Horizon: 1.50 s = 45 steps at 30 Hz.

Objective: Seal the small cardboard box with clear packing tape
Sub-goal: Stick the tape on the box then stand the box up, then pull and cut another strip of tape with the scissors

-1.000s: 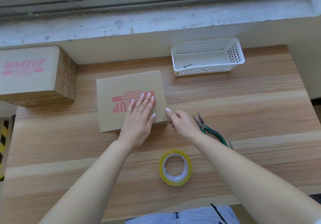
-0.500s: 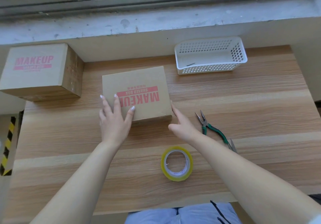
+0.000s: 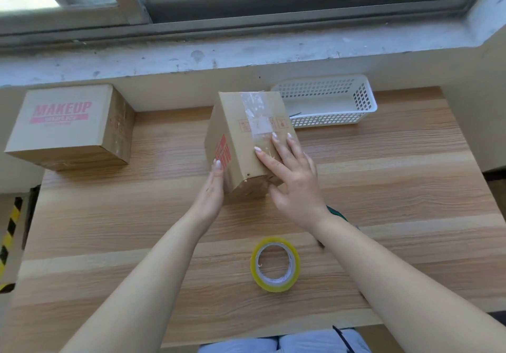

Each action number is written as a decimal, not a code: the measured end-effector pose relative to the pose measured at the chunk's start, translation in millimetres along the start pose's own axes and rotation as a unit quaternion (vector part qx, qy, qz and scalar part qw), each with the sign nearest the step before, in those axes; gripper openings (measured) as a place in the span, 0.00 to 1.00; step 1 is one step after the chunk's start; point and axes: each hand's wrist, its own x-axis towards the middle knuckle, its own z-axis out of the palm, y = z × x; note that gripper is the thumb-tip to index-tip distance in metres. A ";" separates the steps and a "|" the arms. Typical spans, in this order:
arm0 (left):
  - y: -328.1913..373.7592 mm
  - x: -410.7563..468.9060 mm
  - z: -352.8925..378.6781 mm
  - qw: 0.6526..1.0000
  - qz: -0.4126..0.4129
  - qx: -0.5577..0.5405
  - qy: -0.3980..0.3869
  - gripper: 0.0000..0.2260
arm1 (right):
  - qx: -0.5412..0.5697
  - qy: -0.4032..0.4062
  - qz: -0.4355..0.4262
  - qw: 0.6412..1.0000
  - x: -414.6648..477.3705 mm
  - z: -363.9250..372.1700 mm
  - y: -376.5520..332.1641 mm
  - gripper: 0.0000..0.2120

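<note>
Here, box between left grip, right grip

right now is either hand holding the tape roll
No, the tape roll lies flat on the table, while the left hand and the right hand both press on the tilted small box.

Table with tape roll, basket

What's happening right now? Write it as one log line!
small box: tipped up | left hand: presses printed side | right hand: flat on taped face | tape roll: lying untouched
</note>
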 end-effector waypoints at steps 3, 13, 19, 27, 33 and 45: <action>8.4 -9.6 10.1 0.997 -0.051 -0.056 -0.030 0.26 | -0.020 0.007 -0.054 0.998 -0.3 4.6 -1.0 0.27; -29.2 -9.4 14.5 0.994 -0.103 -0.022 0.028 0.22 | -0.046 0.000 -0.051 0.998 -3.7 0.4 -3.5 0.35; -60.6 -34.8 23.6 0.972 -0.129 0.194 -0.022 0.12 | 0.107 0.082 0.243 0.961 -37.9 -8.0 9.6 0.26; -72.8 -62.5 57.7 0.888 -0.075 0.413 -0.188 0.25 | 0.038 -0.340 0.382 0.858 -101.8 8.0 32.4 0.23; -85.5 -56.4 60.2 0.878 -0.030 0.459 -0.132 0.10 | 0.064 -0.382 0.393 0.834 -109.8 16.3 28.6 0.31; -81.1 -70.4 54.6 0.875 0.037 0.469 -0.111 0.19 | -0.039 -0.356 0.319 0.878 -117.0 28.5 21.0 0.10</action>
